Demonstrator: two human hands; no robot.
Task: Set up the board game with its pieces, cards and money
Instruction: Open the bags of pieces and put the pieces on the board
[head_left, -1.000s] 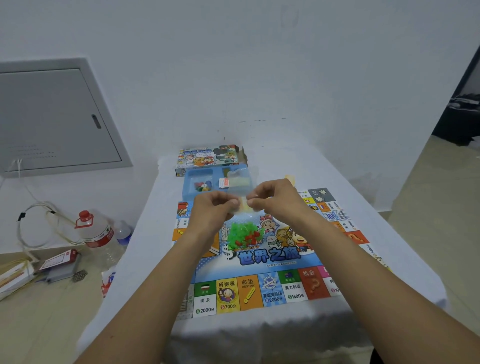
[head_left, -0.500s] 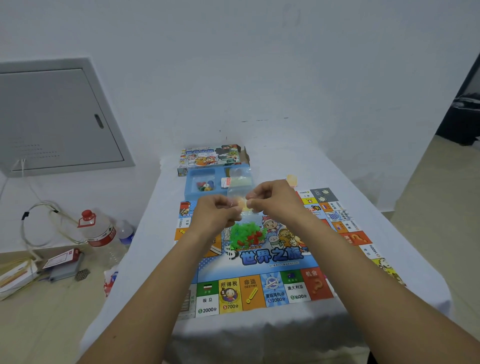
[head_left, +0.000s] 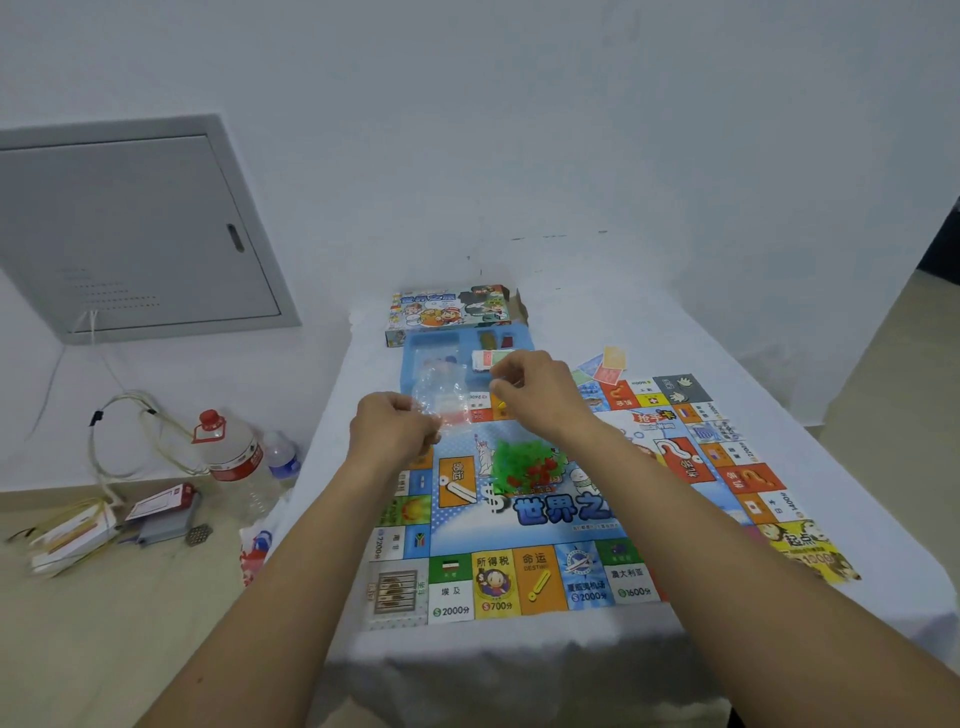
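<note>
Clear plastic bag (head_left: 441, 397) held above far-left part of game board (head_left: 519, 519), pinched at lower edge by left hand (head_left: 392, 434). Right hand (head_left: 535, 392) just right of bag, fingers curled, pinch contents unclear. Green and red pieces (head_left: 524, 465) heaped on board, directly below hands. Blue tray (head_left: 431, 343) beyond bag.

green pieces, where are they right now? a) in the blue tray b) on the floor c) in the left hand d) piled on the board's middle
d: the green pieces lie in a heap, with a few red ones among them, on the middle of the board, between the two forearms and apart from the blue tray behind.
</note>
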